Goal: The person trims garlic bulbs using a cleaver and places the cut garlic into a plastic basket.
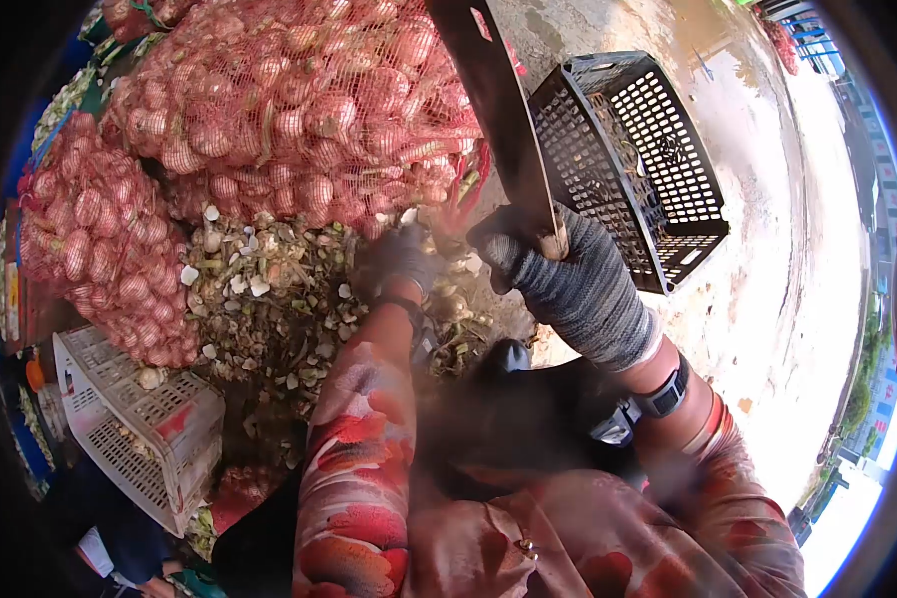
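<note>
My right hand (573,284), in a grey knitted glove, is closed around the handle of a large, broad-bladed knife (498,105). The dark blade points up and away, with a slot near the top of the view. My left hand (399,261), also gloved, is low over a heap of trimmings (269,284), close to the nearest net sack (309,110). Motion blurs its fingers, so whether it holds anything is unclear. Pale bulbs that look like garlic fill the red net sack. Scraps of skin and stalk make up the heap.
A second net sack (105,234) of bulbs leans at the left. Below it sits a white plastic crate (149,419), tilted. Right of the knife stands a black perforated crate (633,164) on wet concrete (747,259). Part of another person (115,523) shows at lower left.
</note>
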Tool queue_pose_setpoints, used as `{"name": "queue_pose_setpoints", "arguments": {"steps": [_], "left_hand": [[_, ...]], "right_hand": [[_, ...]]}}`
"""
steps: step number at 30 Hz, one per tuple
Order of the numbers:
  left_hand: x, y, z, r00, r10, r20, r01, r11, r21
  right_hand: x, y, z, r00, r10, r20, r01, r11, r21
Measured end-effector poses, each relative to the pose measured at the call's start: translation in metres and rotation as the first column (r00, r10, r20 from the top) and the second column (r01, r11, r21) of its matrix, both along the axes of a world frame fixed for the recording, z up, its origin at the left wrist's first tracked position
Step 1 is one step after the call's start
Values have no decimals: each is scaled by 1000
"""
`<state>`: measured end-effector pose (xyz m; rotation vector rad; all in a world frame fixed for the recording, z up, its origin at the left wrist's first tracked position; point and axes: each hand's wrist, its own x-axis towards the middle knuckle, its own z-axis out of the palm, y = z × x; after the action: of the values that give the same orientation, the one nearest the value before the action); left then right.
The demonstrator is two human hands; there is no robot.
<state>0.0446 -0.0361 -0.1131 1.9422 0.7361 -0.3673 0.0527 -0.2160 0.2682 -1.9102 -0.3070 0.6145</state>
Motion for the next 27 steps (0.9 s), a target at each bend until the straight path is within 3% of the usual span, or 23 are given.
{"name": "queue_pose_setpoints", "arguments": {"steps": [1,2,3,4,5,6,7,8,10,11,13,16,19,21,22,23,26,27], "left_hand": [[-8,-7,33,988,-131,-86,149,954,261],[-19,-10,119,953,-263,-150,301,879,371],[-29,-13,213,900,-376,-220,435,767,471],[-41,-6,174,902,-370,-224,432,768,473],[-58,9,106,948,-317,26,300,918,260],[-65,17,105,949,-189,253,196,981,0],[-78,20,105,953,36,302,-1,994,-113],[-91,28,107,952,40,302,-11,995,-98],[-109,45,129,843,309,439,-36,848,-529],[-122,55,144,809,31,587,89,981,-174],[-149,65,160,729,-223,647,153,975,163],[-186,56,196,675,204,709,17,956,-291],[-211,68,218,771,27,637,42,995,-92],[-226,66,232,757,44,652,-4,998,-62],[-237,66,216,756,43,653,-4,998,-61],[-249,67,186,754,-33,657,-17,997,70],[-246,60,216,724,-28,689,-4,999,44],[-248,58,206,740,39,672,14,997,-73]], "right_hand": [[-1,0,-5,1000,8,6,-8,997,76],[-2,0,-9,1000,15,14,-17,989,149],[-2,1,-14,997,51,60,-56,994,91],[-6,1,-21,997,56,57,-62,994,96],[-9,3,-28,987,97,129,-106,992,67],[-13,7,-31,970,138,198,-149,988,38],[-17,12,-24,960,217,180,-189,969,-160],[-24,15,-26,958,223,182,-198,969,-145],[-36,20,-41,869,414,272,-310,883,-353],[-44,24,-53,808,456,374,-320,871,-373],[-57,34,-67,752,545,372,-396,824,-406],[-74,51,-58,642,688,337,-505,711,-490],[-87,61,-58,561,762,324,-584,642,-497],[-94,66,-63,530,779,334,-592,623,-512],[-97,67,-66,509,793,335,-597,605,-527],[-100,67,-69,511,792,335,-595,607,-527],[-97,67,-80,483,833,270,-591,538,-601],[-94,63,-87,481,822,305,-597,562,-572]]}}
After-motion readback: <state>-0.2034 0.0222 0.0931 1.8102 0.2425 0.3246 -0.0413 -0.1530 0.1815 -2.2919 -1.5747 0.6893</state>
